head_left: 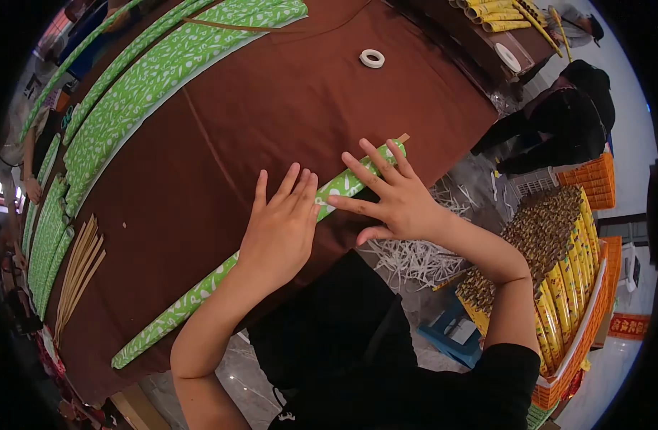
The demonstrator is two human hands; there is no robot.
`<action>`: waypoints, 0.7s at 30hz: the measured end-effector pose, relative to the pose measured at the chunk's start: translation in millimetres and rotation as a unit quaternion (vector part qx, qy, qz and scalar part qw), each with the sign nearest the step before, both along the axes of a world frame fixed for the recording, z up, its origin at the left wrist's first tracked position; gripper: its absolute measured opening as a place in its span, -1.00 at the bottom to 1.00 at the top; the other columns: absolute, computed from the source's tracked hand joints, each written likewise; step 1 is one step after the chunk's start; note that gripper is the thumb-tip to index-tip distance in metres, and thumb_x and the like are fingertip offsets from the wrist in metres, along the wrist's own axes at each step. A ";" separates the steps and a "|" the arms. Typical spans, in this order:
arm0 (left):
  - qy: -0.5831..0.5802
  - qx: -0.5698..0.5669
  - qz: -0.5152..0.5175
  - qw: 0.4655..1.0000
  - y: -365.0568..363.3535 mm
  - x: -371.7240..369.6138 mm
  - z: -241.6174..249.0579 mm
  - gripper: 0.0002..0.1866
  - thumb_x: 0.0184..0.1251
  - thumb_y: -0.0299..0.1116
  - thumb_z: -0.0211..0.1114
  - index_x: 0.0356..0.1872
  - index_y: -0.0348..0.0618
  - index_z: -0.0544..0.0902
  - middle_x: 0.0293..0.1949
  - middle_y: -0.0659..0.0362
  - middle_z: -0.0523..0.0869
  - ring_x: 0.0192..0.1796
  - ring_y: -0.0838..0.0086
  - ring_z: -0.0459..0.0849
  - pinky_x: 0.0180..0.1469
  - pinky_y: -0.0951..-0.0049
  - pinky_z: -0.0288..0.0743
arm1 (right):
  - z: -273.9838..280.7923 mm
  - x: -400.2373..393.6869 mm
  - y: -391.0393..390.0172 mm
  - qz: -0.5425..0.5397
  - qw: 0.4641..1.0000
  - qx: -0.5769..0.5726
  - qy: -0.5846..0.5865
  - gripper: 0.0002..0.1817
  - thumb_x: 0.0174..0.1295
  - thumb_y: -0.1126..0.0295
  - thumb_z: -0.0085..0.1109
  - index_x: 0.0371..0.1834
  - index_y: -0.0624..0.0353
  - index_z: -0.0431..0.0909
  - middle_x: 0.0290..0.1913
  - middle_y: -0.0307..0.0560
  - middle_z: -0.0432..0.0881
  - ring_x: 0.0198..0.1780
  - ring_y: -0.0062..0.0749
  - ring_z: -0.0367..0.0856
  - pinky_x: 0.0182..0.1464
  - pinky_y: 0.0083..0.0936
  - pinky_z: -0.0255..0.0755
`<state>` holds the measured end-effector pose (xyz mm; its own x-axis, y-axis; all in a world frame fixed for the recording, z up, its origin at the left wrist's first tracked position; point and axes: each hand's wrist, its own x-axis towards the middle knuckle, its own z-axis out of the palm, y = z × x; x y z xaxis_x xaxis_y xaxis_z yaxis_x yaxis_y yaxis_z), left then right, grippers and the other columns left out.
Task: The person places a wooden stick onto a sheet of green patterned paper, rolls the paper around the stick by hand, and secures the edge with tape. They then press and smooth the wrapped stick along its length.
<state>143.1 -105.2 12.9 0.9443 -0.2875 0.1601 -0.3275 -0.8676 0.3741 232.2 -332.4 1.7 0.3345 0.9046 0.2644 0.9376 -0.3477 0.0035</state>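
Observation:
A long green paper roll with a white pattern (pixel 189 304) lies slantwise along the near edge of the brown-covered table (pixel 286 107). From its far right end pokes a flat tan strip (pixel 403 137). My left hand (pixel 279 226) rests flat over the middle of the roll, fingers extended and pointing away from me. Farther along, my right hand (pixel 390 190) lies across the roll near its right end, with fingers spread. Both palms hide parts of the roll beneath them, and neither hand grips anything.
Green patterned sheets (pixel 164 86) are stacked at the back left. Thin tan strips (pixel 79 269) lie at the left. A white tape roll (pixel 372 59) sits toward the back. At right, an orange crate (pixel 558 387) holds yellow rolls (pixel 569 279); beyond it a person (pixel 558 118) bends over.

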 end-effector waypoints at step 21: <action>-0.027 -0.009 0.004 1.000 -2.4 1.9 -2.7 -0.56 0.51 -0.32 -0.05 0.24 -0.45 0.44 0.23 -0.07 0.55 0.44 0.17 0.33 0.49 -0.08 -0.08 | -15.9 -24.5 2.3 -0.156 0.963 0.214 0.043 -0.43 0.26 -0.10 0.12 0.25 -0.03 0.54 0.46 0.07 0.28 0.52 0.10 0.07 0.46 0.22 -0.42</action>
<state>145.1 -107.6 10.2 0.9366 -0.2757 0.2161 -0.3400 -0.8641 0.3712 207.7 -330.1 -14.2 0.6101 0.5712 0.5491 0.7776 -0.5648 -0.2764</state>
